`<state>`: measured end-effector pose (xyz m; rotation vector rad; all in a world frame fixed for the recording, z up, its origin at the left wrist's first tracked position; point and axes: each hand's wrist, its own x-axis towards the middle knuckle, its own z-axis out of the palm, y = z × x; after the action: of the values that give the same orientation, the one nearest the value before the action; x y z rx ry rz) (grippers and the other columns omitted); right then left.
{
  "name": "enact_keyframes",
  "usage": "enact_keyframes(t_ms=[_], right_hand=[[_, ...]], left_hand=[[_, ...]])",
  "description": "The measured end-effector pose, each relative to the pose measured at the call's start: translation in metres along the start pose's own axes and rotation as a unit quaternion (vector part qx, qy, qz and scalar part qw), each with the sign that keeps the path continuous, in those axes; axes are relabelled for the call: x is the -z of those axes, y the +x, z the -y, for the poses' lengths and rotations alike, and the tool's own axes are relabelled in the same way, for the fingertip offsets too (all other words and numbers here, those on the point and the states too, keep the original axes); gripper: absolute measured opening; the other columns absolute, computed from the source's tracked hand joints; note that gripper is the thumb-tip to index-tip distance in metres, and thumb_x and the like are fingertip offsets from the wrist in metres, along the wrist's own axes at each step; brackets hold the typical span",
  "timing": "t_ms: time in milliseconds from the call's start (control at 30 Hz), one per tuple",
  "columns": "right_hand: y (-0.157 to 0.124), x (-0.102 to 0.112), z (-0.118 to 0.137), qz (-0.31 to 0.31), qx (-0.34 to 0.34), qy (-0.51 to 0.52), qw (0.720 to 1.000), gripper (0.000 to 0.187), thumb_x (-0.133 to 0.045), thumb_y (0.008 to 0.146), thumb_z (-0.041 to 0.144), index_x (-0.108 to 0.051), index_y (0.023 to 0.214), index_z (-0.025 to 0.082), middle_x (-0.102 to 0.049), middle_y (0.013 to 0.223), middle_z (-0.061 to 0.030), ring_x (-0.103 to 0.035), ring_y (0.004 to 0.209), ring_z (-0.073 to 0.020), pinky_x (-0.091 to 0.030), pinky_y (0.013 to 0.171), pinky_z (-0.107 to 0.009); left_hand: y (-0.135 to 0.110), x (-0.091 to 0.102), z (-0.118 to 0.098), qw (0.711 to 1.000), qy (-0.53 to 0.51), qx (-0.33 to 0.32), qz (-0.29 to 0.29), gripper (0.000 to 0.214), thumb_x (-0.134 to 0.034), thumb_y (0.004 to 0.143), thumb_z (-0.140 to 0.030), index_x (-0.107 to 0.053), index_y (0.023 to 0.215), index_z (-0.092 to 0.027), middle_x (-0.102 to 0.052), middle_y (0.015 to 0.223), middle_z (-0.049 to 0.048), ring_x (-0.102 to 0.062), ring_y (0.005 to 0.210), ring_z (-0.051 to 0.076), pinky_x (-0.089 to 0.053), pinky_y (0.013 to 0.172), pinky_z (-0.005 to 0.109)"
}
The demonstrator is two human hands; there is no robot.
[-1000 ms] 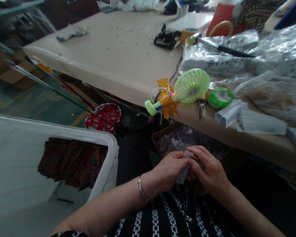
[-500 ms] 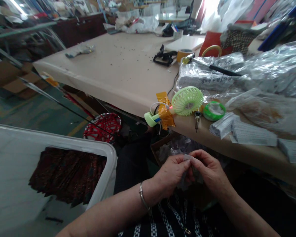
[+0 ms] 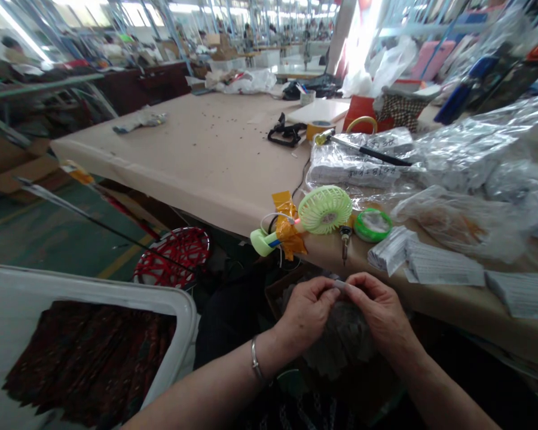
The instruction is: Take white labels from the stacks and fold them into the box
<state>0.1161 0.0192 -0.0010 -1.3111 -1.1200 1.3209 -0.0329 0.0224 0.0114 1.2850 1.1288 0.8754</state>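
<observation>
My left hand (image 3: 305,310) and my right hand (image 3: 383,310) meet in front of me, below the table edge. A small whitish strip (image 3: 339,285) is pinched between the thumbs and forefingers of both hands; its exact kind is too small to make out. Under the hands lies crumpled grey, partly see-through material (image 3: 343,343), and I cannot tell whether it joins the strip. Stacks of printed paper slips (image 3: 443,263) rest near the table's edge. A green round container (image 3: 373,226) stands beside them.
A light green fan (image 3: 325,209) is taped at the table (image 3: 197,167) edge, with a metal-tipped tool (image 3: 345,245) beside it. Clear plastic bags (image 3: 466,221) cover the right side. A white bin (image 3: 186,304) with dark patterned cloth (image 3: 94,358) stands left, near a red stool (image 3: 173,257).
My view has tilted up, so the table things sit lower in the picture. Both hands keep their pinch on the strip, and more of the grey material shows beneath them.
</observation>
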Motion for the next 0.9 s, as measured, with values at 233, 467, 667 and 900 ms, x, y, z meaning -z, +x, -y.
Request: enact_keyframes(t_ms=[233, 467, 667, 900], right_hand=[[0.011, 0.005, 0.008, -0.021, 0.044, -0.073, 0.996, 0.016, -0.062, 0.077, 0.032, -0.058, 0.070, 0.018, -0.054, 0.060, 0.0037, -0.049, 0.058, -0.0094, -0.040, 0.057, -0.020], [0.013, 0.002, 0.012, -0.036, 0.105, -0.126, 0.986, 0.012, -0.058, 0.080, 0.028, -0.058, 0.072, 0.019, -0.055, 0.059, 0.0038, -0.051, 0.057, -0.0096, -0.041, 0.056, -0.020], [0.015, 0.002, 0.011, -0.041, 0.127, -0.155, 0.979, 0.009, -0.057, 0.082, 0.026, -0.058, 0.076, 0.020, -0.056, 0.059, 0.0048, -0.052, 0.055, -0.0089, -0.041, 0.056, -0.019], [0.019, 0.002, 0.009, -0.044, 0.136, -0.161, 0.977, 0.008, -0.056, 0.082, 0.026, -0.058, 0.077, 0.020, -0.056, 0.059, 0.0044, -0.053, 0.056, -0.0100, -0.042, 0.056, -0.021]], left_hand=[[0.019, 0.002, -0.006, 0.988, 0.118, -0.084, -0.047, 0.017, -0.052, 0.084, -0.023, -0.067, 0.081, -0.015, -0.066, 0.074, 0.0013, -0.057, 0.068, 0.012, -0.043, 0.064, 0.021], [0.027, 0.002, -0.004, 0.975, 0.173, -0.128, -0.054, 0.020, -0.050, 0.087, -0.021, -0.066, 0.075, -0.016, -0.064, 0.068, -0.0004, -0.056, 0.062, 0.010, -0.041, 0.060, 0.020], [0.027, 0.002, -0.001, 0.970, 0.175, -0.152, -0.067, 0.019, -0.051, 0.087, -0.021, -0.065, 0.076, -0.017, -0.063, 0.068, -0.0009, -0.054, 0.062, 0.010, -0.040, 0.060, 0.020], [0.031, 0.002, -0.001, 0.970, 0.167, -0.160, -0.071, 0.020, -0.051, 0.087, -0.023, -0.066, 0.076, -0.017, -0.063, 0.069, -0.0009, -0.056, 0.062, 0.010, -0.041, 0.061, 0.020]])
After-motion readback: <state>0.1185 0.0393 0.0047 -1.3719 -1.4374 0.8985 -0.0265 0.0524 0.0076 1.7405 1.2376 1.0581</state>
